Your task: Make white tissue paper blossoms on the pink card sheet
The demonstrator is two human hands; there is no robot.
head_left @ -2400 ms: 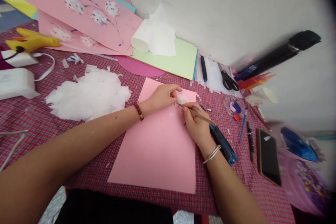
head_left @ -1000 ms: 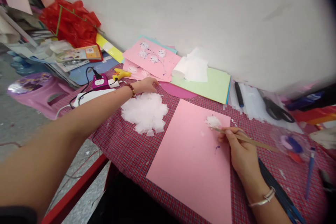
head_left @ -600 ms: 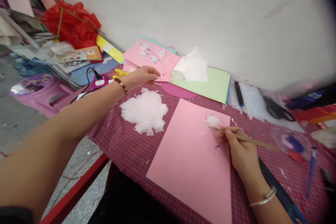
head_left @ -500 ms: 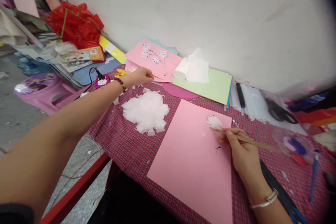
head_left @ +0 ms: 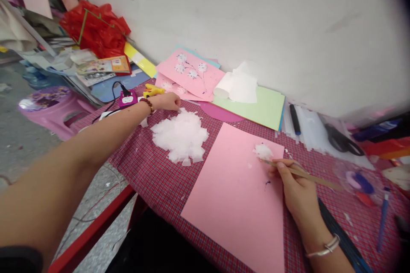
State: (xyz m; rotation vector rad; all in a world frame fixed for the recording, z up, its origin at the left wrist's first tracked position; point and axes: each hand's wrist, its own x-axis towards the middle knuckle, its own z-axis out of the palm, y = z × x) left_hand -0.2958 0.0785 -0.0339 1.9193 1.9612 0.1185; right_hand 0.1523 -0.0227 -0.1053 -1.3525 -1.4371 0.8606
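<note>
My left hand has its fingers closed at the far edge of a heap of small white paper pieces. Whatever may be between those fingertips is hidden. In my right hand is a thin tan wooden stick, held like a pen. Its tip points left, just below a white tuft on the upper right of a large pink sheet. A small dark purple mark lies below the tuft on the sheet.
Behind are a pink card with white blossoms, a white tissue roll and a green sheet. A yellow glue gun and purple socket are left. Black scissors and a blue pen lie right.
My left hand has come down from beside the pink cards to the edge of the white paper heap, uncovering more of the yellow glue gun. My right hand keeps its place with the stick.
</note>
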